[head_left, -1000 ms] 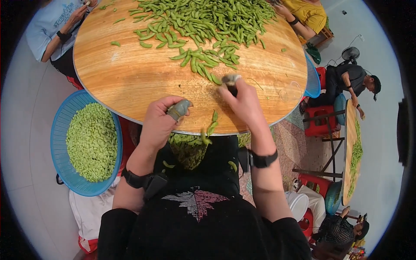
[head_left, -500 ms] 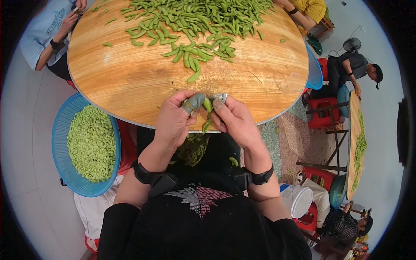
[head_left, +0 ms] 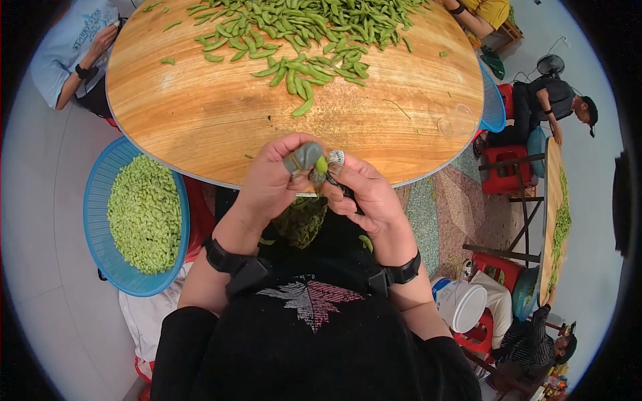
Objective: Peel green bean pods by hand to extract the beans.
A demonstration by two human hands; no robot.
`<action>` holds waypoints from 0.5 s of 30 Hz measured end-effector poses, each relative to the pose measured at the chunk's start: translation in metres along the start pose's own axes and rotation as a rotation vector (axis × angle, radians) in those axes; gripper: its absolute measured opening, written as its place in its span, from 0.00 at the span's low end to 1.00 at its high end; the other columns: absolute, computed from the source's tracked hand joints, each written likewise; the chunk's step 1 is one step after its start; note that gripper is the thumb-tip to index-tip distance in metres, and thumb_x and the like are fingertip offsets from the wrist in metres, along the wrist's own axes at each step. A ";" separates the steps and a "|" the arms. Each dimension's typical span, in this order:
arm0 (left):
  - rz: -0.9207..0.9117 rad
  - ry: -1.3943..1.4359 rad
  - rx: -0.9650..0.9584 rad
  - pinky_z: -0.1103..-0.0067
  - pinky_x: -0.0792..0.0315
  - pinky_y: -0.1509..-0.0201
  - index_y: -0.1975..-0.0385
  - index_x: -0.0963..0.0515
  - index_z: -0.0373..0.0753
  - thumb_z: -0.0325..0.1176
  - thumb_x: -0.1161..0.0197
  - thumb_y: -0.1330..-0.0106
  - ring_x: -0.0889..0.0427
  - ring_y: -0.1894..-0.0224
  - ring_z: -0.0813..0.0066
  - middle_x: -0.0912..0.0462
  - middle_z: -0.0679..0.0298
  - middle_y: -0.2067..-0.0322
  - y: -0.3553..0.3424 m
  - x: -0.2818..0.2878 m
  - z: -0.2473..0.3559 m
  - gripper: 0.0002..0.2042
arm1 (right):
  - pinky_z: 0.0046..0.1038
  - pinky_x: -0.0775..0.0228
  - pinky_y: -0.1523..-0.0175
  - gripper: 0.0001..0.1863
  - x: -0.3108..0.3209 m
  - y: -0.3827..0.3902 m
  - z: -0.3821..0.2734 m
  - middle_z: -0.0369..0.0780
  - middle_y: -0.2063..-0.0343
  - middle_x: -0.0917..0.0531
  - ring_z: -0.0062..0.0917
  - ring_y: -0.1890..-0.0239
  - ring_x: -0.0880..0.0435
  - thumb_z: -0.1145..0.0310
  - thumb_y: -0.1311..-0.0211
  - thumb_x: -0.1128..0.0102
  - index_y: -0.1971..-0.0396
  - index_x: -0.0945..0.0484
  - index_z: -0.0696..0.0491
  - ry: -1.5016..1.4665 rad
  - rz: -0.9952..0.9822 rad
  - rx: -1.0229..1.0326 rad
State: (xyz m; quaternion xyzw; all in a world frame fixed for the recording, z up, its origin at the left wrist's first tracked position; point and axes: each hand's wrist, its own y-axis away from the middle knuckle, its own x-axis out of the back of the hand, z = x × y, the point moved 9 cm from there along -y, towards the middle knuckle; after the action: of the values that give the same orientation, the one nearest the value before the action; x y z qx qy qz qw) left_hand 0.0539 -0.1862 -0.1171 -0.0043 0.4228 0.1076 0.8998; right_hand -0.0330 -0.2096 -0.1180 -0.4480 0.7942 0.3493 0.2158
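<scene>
My left hand (head_left: 267,172) and my right hand (head_left: 370,194) meet at the near edge of the table, fingers closed in a pinch. Between their fingertips is a green edamame pod (head_left: 322,164), mostly covered by the fingers. A grey-green cover sits on my left thumb, and a pale patterned wrap is on a right fingertip. Beyond my hands, a large pile of edamame pods (head_left: 314,27) spreads over the round wooden table (head_left: 221,127). One pod (head_left: 303,107) lies at the pile's near end. Below my hands, a dark heap of emptied-looking husks (head_left: 299,220) rests at my lap.
A blue basket (head_left: 97,247) of shelled beans (head_left: 147,214) stands at my left. At right are a white bucket (head_left: 461,304), red stools (head_left: 505,170) and another table (head_left: 552,220) with people beside it. Co-workers sit at the far left and far right of my table.
The pod that hung below my fingers is now mostly hidden between them. My hands have drawn closer together. The whole view has shifted slightly.
</scene>
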 end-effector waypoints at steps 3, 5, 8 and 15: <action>-0.132 0.123 0.025 0.93 0.44 0.78 0.61 0.25 0.33 0.22 0.46 0.39 0.36 0.80 0.92 0.23 0.69 0.72 0.004 -0.003 0.001 0.08 | 0.13 0.51 0.81 0.08 -0.008 0.003 0.004 0.33 0.82 0.30 0.11 0.86 0.41 0.67 0.33 0.55 0.63 0.29 0.55 -0.094 -0.049 -0.042; -0.057 0.089 0.004 0.93 0.44 0.79 0.61 0.25 0.33 0.23 0.46 0.39 0.36 0.80 0.92 0.23 0.69 0.72 0.002 0.001 -0.001 0.08 | 0.13 0.51 0.81 0.09 -0.009 0.000 0.000 0.33 0.83 0.31 0.12 0.86 0.40 0.67 0.32 0.56 0.63 0.29 0.55 -0.004 -0.066 0.004; 0.038 -0.040 -0.023 0.92 0.45 0.79 0.62 0.26 0.34 0.26 0.44 0.38 0.36 0.80 0.92 0.24 0.70 0.73 0.001 0.008 0.006 0.07 | 0.13 0.51 0.81 0.10 -0.013 0.000 -0.007 0.33 0.83 0.31 0.11 0.86 0.40 0.66 0.32 0.59 0.63 0.30 0.56 0.122 -0.090 0.080; 0.089 -0.433 -0.158 0.92 0.47 0.79 0.64 0.26 0.36 0.28 0.43 0.40 0.38 0.80 0.93 0.26 0.73 0.74 0.004 0.006 0.021 0.06 | 0.13 0.50 0.81 0.10 -0.011 -0.009 -0.006 0.33 0.83 0.31 0.11 0.85 0.40 0.65 0.31 0.58 0.65 0.30 0.56 0.220 -0.027 0.110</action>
State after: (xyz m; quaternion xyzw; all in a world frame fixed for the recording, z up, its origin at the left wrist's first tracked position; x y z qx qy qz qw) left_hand 0.0729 -0.1788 -0.1082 -0.0330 0.2097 0.1783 0.9608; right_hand -0.0196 -0.2111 -0.1108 -0.4817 0.8250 0.2510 0.1562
